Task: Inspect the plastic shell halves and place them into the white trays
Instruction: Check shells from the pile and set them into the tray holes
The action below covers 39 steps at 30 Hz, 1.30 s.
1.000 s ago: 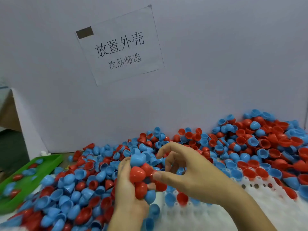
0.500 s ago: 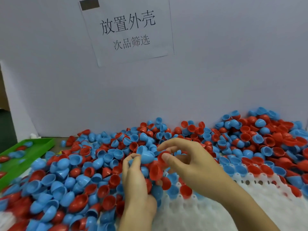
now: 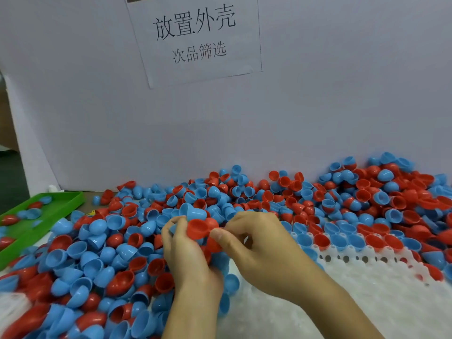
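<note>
White backboard with a paper sign (image 3: 195, 37); table heaped with shell halves.
Left hand (image 3: 188, 255) curled around several shells, right hand (image 3: 259, 248) pinching a red shell half (image 3: 198, 228) between them; blue-and-red pile (image 3: 318, 199) around, white tray (image 3: 367, 289) right, green tray (image 3: 41, 211) left.

You've got glossy smooth plastic shell halves (image 3: 117, 222), a matt white tray (image 3: 367, 289), and a paper sign (image 3: 195, 37).

Pale grey partition board (image 3: 318, 106) stands behind the table; printed paper sign (image 3: 195, 37) taped on it. Dim gap at far left, possibly floor.
</note>
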Tool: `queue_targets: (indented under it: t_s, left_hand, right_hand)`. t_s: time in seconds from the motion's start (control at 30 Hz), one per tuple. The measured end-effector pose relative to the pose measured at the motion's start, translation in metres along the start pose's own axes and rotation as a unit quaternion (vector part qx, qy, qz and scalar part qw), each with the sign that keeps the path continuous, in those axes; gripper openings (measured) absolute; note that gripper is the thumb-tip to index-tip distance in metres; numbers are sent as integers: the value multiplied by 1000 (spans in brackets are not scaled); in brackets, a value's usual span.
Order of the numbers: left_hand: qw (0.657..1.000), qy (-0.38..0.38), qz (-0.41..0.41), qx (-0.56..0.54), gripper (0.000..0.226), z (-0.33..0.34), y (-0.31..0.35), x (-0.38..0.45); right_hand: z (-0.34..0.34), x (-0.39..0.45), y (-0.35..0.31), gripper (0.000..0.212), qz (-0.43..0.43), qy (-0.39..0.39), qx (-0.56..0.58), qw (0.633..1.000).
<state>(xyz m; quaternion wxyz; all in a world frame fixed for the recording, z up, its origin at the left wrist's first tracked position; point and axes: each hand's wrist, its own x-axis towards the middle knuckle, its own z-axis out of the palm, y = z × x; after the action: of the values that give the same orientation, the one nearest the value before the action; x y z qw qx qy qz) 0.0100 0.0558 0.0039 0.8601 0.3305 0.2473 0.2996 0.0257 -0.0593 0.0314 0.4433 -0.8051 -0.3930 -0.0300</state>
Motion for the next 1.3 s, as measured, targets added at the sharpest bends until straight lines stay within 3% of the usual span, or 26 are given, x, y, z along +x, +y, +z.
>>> queue_targets:
  t_s: [0.07, 0.2, 0.37, 0.53, 0.63, 0.73, 0.87, 1.07, 1.17, 1.3]
  left_hand:
    - [1000, 16, 16, 4, 8, 0, -1, 0]
    - [998, 42, 32, 21, 14, -1, -5, 3]
    - [997, 45, 51, 22, 15, -2, -6, 2]
    - [998, 37, 42, 19, 27, -2, -9, 0]
    - [999, 7, 30, 27, 18, -3, -10, 2]
    - [999, -1, 17, 44, 10, -5, -11, 5]
    - [999, -17, -27, 33, 17, 0, -12, 0]
    - [997, -25, -37, 61, 14, 10, -13, -8]
    - [996, -29, -39, 73, 9, 12, -13, -9]
    - [995, -53, -53, 69, 9, 14, -16, -10]
  right_hand:
    - [0, -1, 0, 56, 14, -16, 0, 1000]
    - [1, -2, -2, 20, -8, -14, -10, 1000]
    - [5, -4, -6, 7, 4, 1, -42, 999]
    - [12, -6, -8, 25, -20, 53, -131, 990]
    - [14, -5, -6, 30, -54, 67, -120, 989]
    - [17, -4, -6, 28, -81, 64, -127, 987]
    - [12, -3, -1, 23, -76, 76, -110, 988]
    - [-25, -5, 6, 26, -9, 90, -135, 987]
    - [-67, -16, 26, 17, 84, 103, -172, 976]
    - [-105, -38, 61, 14, 239, 29, -260, 935]
